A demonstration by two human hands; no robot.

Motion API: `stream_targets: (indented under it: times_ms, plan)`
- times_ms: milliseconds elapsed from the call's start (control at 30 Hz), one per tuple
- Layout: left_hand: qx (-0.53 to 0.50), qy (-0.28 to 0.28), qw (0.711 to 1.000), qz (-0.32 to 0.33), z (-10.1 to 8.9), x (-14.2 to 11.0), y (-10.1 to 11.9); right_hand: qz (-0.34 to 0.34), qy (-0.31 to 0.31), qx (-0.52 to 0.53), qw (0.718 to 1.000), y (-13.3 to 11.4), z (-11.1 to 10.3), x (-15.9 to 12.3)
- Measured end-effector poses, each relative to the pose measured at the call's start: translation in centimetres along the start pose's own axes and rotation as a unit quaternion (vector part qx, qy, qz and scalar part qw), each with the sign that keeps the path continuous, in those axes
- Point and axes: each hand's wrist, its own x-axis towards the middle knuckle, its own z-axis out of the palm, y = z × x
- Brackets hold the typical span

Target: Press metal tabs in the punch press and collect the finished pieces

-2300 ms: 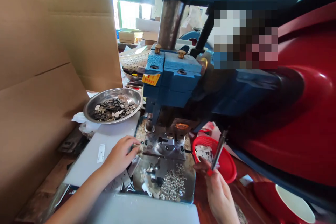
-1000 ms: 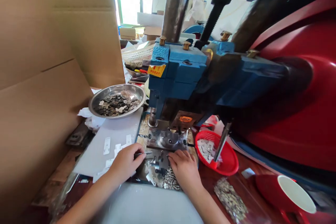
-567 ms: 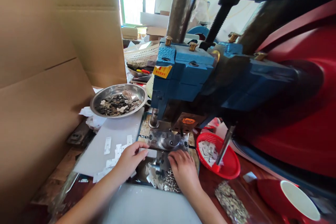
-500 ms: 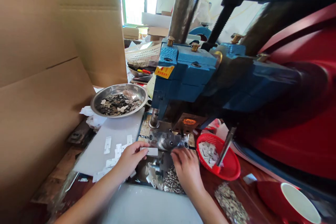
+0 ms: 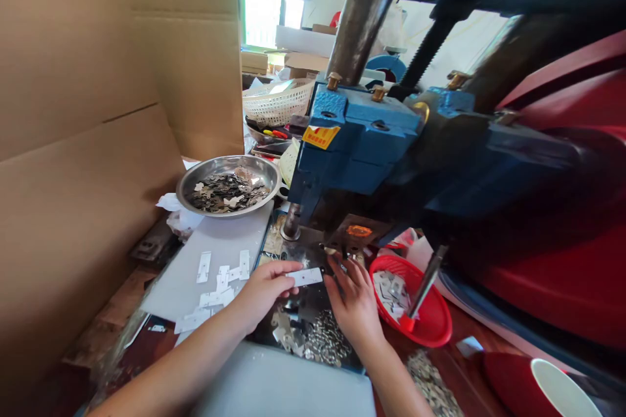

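Observation:
My left hand [image 5: 270,283] is closed on a flat pale metal plate [image 5: 306,277] with small holes, pinched at its left end between thumb and fingers. The plate's right end reaches close to my right hand [image 5: 349,287], whose fingers are bent and apart beside the die area under the press head [image 5: 359,156]. A small dark spot shows at that end; I cannot make out what it is. Just below both hands, small shiny metal parts [image 5: 327,339] and flat pieces [image 5: 287,333] lie on the dark press bed [image 5: 307,306].
Similar pale plates [image 5: 222,279] lie on a grey board [image 5: 171,293] at left. Behind it stands a steel bowl [image 5: 183,192] of metal pieces. At right are a red basket [image 5: 443,332] of plates and a bag of small parts [image 5: 433,381]. Cardboard [image 5: 88,221] walls the left.
My left hand has moved right with the plate, bringing its end close to my right hand. The right hand's fingers have spread and reach farther forward. The camera view has shifted slightly.

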Motion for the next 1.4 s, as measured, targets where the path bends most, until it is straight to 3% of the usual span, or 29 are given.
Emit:
stream_targets:
  times_ms: [167, 267, 367, 467, 567, 633, 733, 833, 967, 1100, 1233, 1400]
  plan:
    - [0.032, -0.024, 0.998, 0.038, 1.2, 0.2, -0.4, 0.110, -0.026, 0.163, 0.980, -3.0, -0.4, -1.1]
    - [0.088, -0.040, 0.991, 0.088, 2.1, 0.3, -1.2, 0.198, -0.004, 0.251, 0.948, -4.5, 0.0, -1.2]
    - [0.121, -0.054, 0.985, 0.111, 2.4, 0.3, -1.6, 0.225, 0.016, 0.280, 0.933, -4.8, 0.0, -1.1]
    - [0.138, -0.047, 0.979, 0.140, 2.2, 0.0, -1.5, 0.176, 0.041, 0.250, 0.951, -4.2, -0.4, -1.2]
    - [0.120, -0.050, 0.981, 0.142, 1.9, -0.4, -1.6, 0.042, 0.083, 0.137, 0.986, -3.4, -1.1, -1.1]
    - [0.096, -0.072, 0.985, 0.127, 1.7, -0.7, -1.7, -0.027, 0.103, 0.070, 0.992, -3.0, -1.4, -1.1]
    - [0.129, -0.069, 0.980, 0.132, 1.5, -0.9, -1.7, -0.070, 0.104, 0.032, 0.992, -2.6, -1.7, -1.2]
    - [0.242, -0.028, 0.950, 0.195, 1.4, -0.7, -1.3, -0.079, 0.082, 0.033, 0.993, -2.3, -1.6, -1.4]
    - [0.348, -0.003, 0.892, 0.287, 1.3, 0.5, -0.3, 0.009, 0.034, 0.074, 0.997, -1.8, -0.9, -1.1]
    - [0.388, 0.014, 0.865, 0.319, 1.9, 3.1, 0.2, 0.124, 0.037, 0.105, 0.986, -1.1, 0.3, 0.2]
    - [0.374, 0.074, 0.874, 0.300, 2.8, 6.0, -0.3, 0.169, 0.038, 0.124, 0.977, 0.0, 1.5, 1.8]
    - [0.341, 0.021, 0.904, 0.257, 3.3, 8.0, -1.0, 0.202, 0.046, 0.135, 0.969, 1.4, 2.5, 2.7]
